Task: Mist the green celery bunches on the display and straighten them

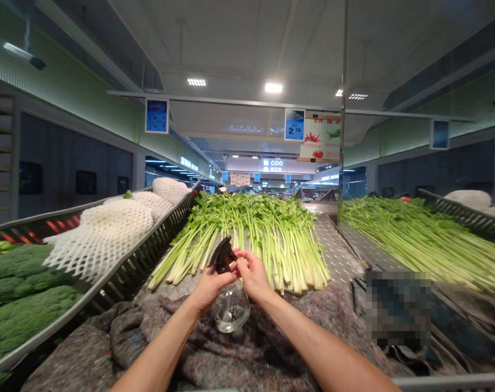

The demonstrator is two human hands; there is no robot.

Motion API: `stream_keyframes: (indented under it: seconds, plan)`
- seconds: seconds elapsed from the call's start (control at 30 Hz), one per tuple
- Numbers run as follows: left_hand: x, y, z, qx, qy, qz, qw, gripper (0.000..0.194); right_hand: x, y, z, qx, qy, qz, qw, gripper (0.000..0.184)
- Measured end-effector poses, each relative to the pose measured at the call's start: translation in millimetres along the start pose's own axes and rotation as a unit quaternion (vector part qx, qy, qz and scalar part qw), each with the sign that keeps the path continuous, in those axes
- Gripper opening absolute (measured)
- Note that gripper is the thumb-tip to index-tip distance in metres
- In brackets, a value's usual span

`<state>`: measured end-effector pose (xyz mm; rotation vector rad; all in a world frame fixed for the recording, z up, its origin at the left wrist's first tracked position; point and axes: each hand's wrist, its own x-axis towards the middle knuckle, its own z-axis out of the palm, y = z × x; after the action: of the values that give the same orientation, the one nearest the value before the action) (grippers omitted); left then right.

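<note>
A clear spray bottle [231, 311] with a black trigger head [222, 255] is held upright over a grey felt blanket, with a dark X-like mark on its front. My left hand [212, 286] is closed around its neck. On the other side, the fingers of my right hand [253, 275] are bent in at the spray head; their exact grip is partly hidden. Just beyond both hands lies a wide layer of celery [259, 234], leaves pointing away and pale stalk ends towards me.
The grey blanket [149, 337] covers the front of the metal shelf [332, 250]. At left, a black crate [120, 261] holds broccoli [22, 294] and produce in white foam nets [108, 223]. A mirror wall [394, 179] on the right reflects the celery. Price signs [295, 124] hang overhead.
</note>
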<state>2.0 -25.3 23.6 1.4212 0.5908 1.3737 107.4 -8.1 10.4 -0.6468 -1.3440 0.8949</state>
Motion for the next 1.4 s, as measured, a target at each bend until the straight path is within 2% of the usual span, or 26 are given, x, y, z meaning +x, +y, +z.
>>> stream_keyframes:
  seconds: [0.1, 0.2, 0.27, 0.33, 0.4, 0.47, 0.53, 0.63, 0.7, 0.8, 0.9, 1.0, 1.07, 1.13, 1.2, 1.27, 1.4]
  plan:
    - [1, -2, -2.6, 0.036, 0.000, -0.016, 0.999, 0.061, 0, -1, 1, -0.013, -0.036, 0.006, 0.999, 0.016]
    - [4, -2, -10.0, 0.114, 0.025, 0.043, 0.992, 0.052, 3, -6, -6, -0.074, -0.043, -0.047, 0.995, 0.025]
    - [7, 0, -17.7, 0.162, 0.059, 0.113, 0.979, 0.044, 8, -10, -22, -0.128, -0.013, -0.086, 0.988, 0.029]
    - [9, 1, -25.0, 0.196, 0.084, 0.164, 0.963, 0.041, 15, -15, -45, -0.188, 0.027, -0.097, 0.977, 0.030]
    - [11, 1, -29.2, 0.213, 0.093, 0.183, 0.955, 0.041, 20, -17, -68, -0.238, 0.073, -0.074, 0.966, 0.029]
    - [12, -1, -29.1, 0.217, 0.098, 0.185, 0.954, 0.043, 20, -19, -80, -0.263, 0.108, -0.038, 0.958, 0.028]
    - [13, -4, -26.3, 0.207, 0.109, 0.183, 0.955, 0.045, 14, -20, -77, -0.272, 0.072, -0.016, 0.959, 0.030]
    - [16, -9, -23.1, 0.188, 0.126, 0.188, 0.956, 0.047, -2, -20, -50, -0.280, -0.090, -0.003, 0.956, 0.039]
    - [17, -11, -23.4, 0.191, 0.141, 0.193, 0.952, 0.047, -13, -18, -30, -0.278, -0.159, 0.001, 0.947, 0.057]
    - [16, -9, -24.9, 0.205, 0.164, 0.202, 0.944, 0.044, -24, -12, -14, -0.292, -0.188, -0.020, 0.938, 0.080]
    - [13, -3, -25.1, 0.199, 0.168, 0.216, 0.941, 0.041, -24, -12, -14, -0.295, -0.188, -0.031, 0.936, 0.082]
    - [10, 3, -24.1, 0.196, 0.156, 0.229, 0.941, 0.041, -13, -26, -28, -0.265, -0.129, -0.009, 0.956, 0.072]
    - [9, 5, -23.8, 0.221, 0.134, 0.226, 0.939, 0.040, 1, -41, -43, -0.259, -0.037, 0.006, 0.965, 0.059]
    - [9, 4, -24.1, 0.252, 0.104, 0.209, 0.939, 0.039, 15, -56, -61, -0.274, 0.051, 0.012, 0.960, 0.049]
    - [10, 1, -25.4, 0.261, 0.081, 0.184, 0.944, 0.040, 26, -65, -82, -0.296, 0.099, -0.001, 0.950, 0.042]
    - [11, -1, -27.0, 0.252, 0.067, 0.162, 0.952, 0.043, 30, -64, -107, -0.334, 0.134, -0.022, 0.933, 0.038]
    - [12, -1, -29.5, 0.256, 0.063, 0.159, 0.951, 0.039, 24, -34, -156, -0.439, 0.223, 0.002, 0.870, 0.032]
